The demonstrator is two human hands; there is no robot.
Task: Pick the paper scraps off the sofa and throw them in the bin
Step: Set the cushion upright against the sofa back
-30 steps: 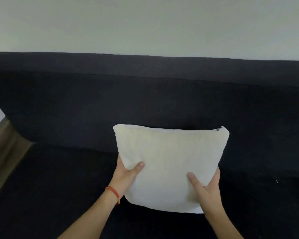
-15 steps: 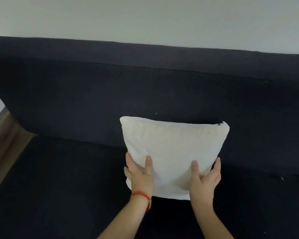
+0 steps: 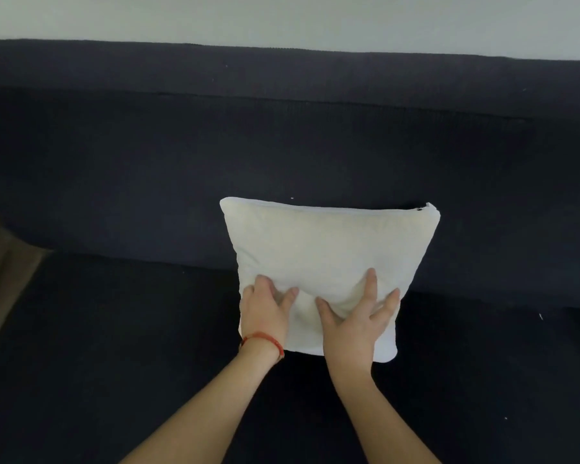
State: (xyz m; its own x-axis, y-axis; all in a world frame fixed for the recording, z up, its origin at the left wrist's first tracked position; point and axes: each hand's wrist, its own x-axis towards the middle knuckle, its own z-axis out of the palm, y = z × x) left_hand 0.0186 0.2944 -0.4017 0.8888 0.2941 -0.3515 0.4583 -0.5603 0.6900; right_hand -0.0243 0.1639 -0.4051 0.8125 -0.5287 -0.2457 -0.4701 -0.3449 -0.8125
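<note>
A dark navy sofa (image 3: 121, 349) fills the view. A cream cushion (image 3: 329, 242) stands upright on the seat and leans on the backrest. My left hand (image 3: 263, 313), with a red string on its wrist, lies flat on the cushion's lower left. My right hand (image 3: 352, 319) presses the lower middle with fingers spread, denting the fabric. Neither hand holds paper. A tiny white paper scrap (image 3: 540, 316) lies on the seat to the right, and another white speck (image 3: 292, 198) sits on the backrest just above the cushion. No bin is in view.
A pale wall (image 3: 282, 18) runs behind the sofa's back. At the far left, brown floor (image 3: 0, 272) shows past the sofa's end. A faint white speck (image 3: 505, 418) lies on the seat at the lower right.
Both hands have let go of the cushion's sides and moved onto its front face, closer together. The cushion has settled back against the backrest.
</note>
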